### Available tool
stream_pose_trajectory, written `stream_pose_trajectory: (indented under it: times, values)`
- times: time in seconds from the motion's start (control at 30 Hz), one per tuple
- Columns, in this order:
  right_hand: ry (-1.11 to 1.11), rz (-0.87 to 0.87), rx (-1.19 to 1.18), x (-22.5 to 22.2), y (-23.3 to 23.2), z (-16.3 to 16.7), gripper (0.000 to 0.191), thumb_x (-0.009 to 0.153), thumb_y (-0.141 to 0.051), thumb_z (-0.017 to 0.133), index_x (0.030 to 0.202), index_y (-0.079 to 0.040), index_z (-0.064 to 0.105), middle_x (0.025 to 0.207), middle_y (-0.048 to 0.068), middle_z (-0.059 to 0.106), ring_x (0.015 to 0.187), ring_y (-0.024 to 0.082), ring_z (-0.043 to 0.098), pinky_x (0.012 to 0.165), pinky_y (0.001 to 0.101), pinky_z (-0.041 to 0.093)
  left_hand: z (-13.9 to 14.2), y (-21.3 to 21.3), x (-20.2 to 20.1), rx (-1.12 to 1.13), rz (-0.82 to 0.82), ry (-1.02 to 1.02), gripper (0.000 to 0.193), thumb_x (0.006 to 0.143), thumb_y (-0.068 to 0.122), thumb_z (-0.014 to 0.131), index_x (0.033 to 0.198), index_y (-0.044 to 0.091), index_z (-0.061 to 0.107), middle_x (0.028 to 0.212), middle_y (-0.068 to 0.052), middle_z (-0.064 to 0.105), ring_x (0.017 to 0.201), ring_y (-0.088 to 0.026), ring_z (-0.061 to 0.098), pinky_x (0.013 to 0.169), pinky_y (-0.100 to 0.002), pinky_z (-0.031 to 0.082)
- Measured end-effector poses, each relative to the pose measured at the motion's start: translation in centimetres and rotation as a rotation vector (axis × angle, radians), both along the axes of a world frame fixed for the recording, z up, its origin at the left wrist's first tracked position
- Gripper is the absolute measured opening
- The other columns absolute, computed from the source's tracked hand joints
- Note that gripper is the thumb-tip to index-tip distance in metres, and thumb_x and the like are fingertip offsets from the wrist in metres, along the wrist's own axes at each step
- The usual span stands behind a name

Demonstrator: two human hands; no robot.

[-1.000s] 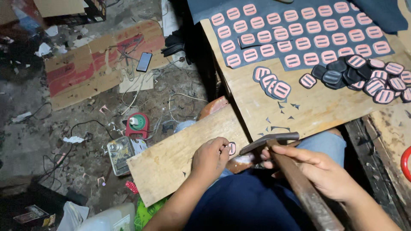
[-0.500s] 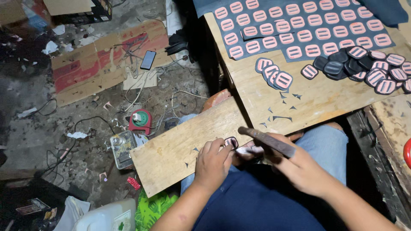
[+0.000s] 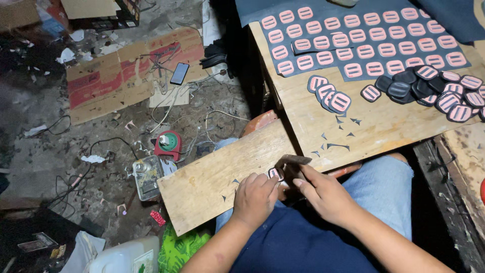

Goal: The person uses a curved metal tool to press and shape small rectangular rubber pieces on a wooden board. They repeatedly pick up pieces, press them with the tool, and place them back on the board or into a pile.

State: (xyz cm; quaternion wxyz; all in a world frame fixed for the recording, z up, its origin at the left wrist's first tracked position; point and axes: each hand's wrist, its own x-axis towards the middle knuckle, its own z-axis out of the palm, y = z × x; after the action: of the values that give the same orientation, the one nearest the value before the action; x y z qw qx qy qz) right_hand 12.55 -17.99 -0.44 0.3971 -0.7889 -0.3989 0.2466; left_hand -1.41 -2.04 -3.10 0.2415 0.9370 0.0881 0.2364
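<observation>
Cardboard (image 3: 113,76), flattened and printed in red, lies on the gritty floor (image 3: 45,151) far out to the left of the fingers, with a dark phone (image 3: 179,73) resting on its edge and loose wires trailing past a small red round device (image 3: 168,144).

Nearer, a plain wooden board (image 3: 217,182) slants across the person's lap, its near end under the left hand (image 3: 254,198). The fingers of that hand are curled and pressed together at the tips, pinching a small pink-and-black patch (image 3: 276,174) flat against the board. The patch looks thin, light and somewhat flexible, like cut rubber or leather (a judgement from its look only), so it would best be held by its outer edge and kept pressed flat, since it could easily slide or curl.

Just right of it, the right hand (image 3: 323,194) is closed around the handle of a dark tool (image 3: 293,162), whose broad head sits directly above the patch; how tightly the fingers grip I cannot tell.

Beyond and to the right of both hands, a wooden tabletop (image 3: 384,126) carries a dark sheet (image 3: 353,30) marked with rows of pink patch shapes (image 3: 356,51), roughly thirty in view. Ahead of the fingers sits a small overlapped stack of about four cut patches (image 3: 331,96), one lies alone, and a loose heap (image 3: 434,91) of perhaps a dozen, some face down and black, spreads to the far right. Dark offcut slivers (image 3: 336,146) dot the wood.
</observation>
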Motion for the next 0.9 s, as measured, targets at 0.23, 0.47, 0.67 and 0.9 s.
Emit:
stream_pose_trajectory:
  times: [0.23,0.47,0.67,0.9]
  values:
    - [0.058,0.045,-0.207,-0.6,1.5,1.4,0.028,0.097,-0.025,0.061,0.118,-0.007,0.064,0.098,0.018,0.076,0.095,0.036,0.073,0.082,0.0395,0.056,-0.9,0.2,0.0,-0.007,-0.009,0.043,0.007,0.083,0.015,0.070,0.084,0.008,0.068,0.083,-0.008,0.062,0.084,-0.030,0.061,0.076,-0.045,0.050]
    - [0.025,0.123,-0.134,0.0,1.8,1.0,0.033,0.094,-0.027,0.063,0.120,-0.007,0.064,0.095,0.018,0.075,0.089,0.034,0.073,0.077,0.0401,0.057,-0.1,0.1,-0.1,-0.010,-0.025,0.045,0.008,0.083,0.015,0.070,0.085,0.008,0.067,0.091,-0.009,0.061,0.092,-0.031,0.060,0.081,-0.046,0.047]
    - [0.112,-0.116,-0.062,0.9,-0.3,0.9,0.044,0.092,-0.024,0.062,0.132,-0.006,0.058,0.087,0.015,0.072,0.079,0.028,0.070,0.074,0.0365,0.056,1.2,-0.1,0.8,0.008,0.059,-0.069,0.017,0.077,0.011,0.071,0.092,0.006,0.065,0.117,-0.014,0.064,0.108,-0.033,0.058,0.092,-0.046,0.043]
    - [0.026,-0.112,-0.011,0.0,-1.0,0.6,0.038,0.095,-0.024,0.061,0.128,-0.007,0.062,0.098,0.015,0.075,0.090,0.026,0.074,0.081,0.0345,0.056,0.2,-0.6,1.1,-0.036,0.178,0.008,0.034,0.080,0.019,0.076,0.108,0.007,0.062,0.103,-0.010,0.065,0.101,-0.032,0.060,0.090,-0.046,0.043]
